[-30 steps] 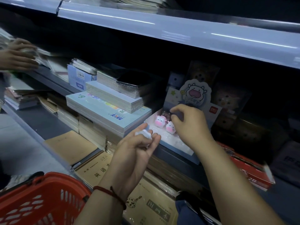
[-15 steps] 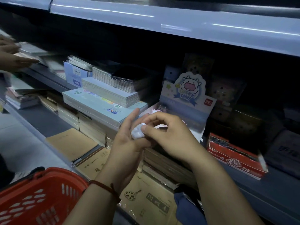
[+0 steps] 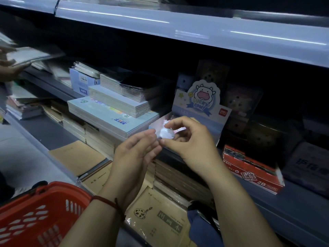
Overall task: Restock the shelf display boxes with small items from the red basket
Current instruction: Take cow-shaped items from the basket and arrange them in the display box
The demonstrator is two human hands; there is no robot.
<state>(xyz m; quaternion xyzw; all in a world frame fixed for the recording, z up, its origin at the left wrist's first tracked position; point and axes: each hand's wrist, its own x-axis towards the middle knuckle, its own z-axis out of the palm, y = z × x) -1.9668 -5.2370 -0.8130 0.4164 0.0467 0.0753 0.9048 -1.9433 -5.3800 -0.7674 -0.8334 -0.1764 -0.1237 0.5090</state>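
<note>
A small white cow-shaped item [image 3: 167,133] is pinched between the thumb and fingers of my right hand [image 3: 188,139], just in front of the Lucky Cow display box [image 3: 201,102] on the middle shelf. My left hand [image 3: 137,152] is raised beside it with fingers nearly straight, their tips touching the item's lower left edge. The box's tray is mostly hidden behind both hands. The red basket [image 3: 35,220] sits at the bottom left, its contents out of sight.
Stacks of notebooks [image 3: 114,111] lie left of the display box, and a red 2B pencil box [image 3: 252,170] lies right of it. Brown exercise books [image 3: 78,155] fill the lower shelf. Another person's hand [image 3: 8,68] handles booklets at the far left. The upper shelf edge [image 3: 195,31] overhangs.
My right hand came back from the display box to my left hand and took the white item. It now holds the item up, closer to the box, while my left fingers have straightened.
</note>
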